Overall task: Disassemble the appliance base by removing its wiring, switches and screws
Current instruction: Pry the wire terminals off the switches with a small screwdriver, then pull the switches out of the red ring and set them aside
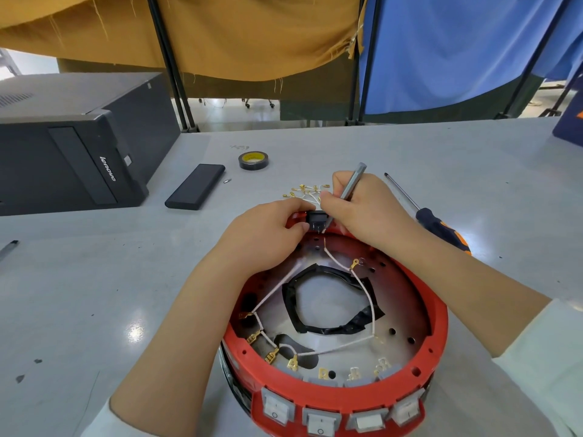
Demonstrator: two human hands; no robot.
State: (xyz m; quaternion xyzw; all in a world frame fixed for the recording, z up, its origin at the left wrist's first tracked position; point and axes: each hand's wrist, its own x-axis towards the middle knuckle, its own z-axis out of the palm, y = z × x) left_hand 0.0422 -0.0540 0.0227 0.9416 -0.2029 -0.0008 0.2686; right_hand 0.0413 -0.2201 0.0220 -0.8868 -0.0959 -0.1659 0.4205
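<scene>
Red base [438, 326] upside down on the bench [94, 279], open side up, near rim lined with four grey rocker switches [318, 424]. Small black switch [316, 219] seated at the far rim, directly ahead, between both hands. Left hand [268, 234] curled around the rim from the left, thumb and fingertips pinching the switch body. Right hand [362, 212] closed around a slim grey tool [348, 190], held like a pen.

Key relation: tool's long axis slanted, upper end up and to the right, tip down and to the left, meeting the switch's right side just where the terminals point down into the base. Exact contact point hidden behind the fingers. Right hand nearer the working end; left hand only bracing. Likely step, judging by the pose: prying or pushing the switch out of its slot, or freeing a terminal.

White wires [366, 298] looping inside the base, one rising toward the black switch, others ending in brass spade lugs along the near wall. Loose bundle of freed wires [303, 192] just beyond the hands. Screwdriver [429, 216] to the right, shaft pointing away. Tape roll [253, 160] and dark flat case [195, 190] farther off, left of centre.
</scene>
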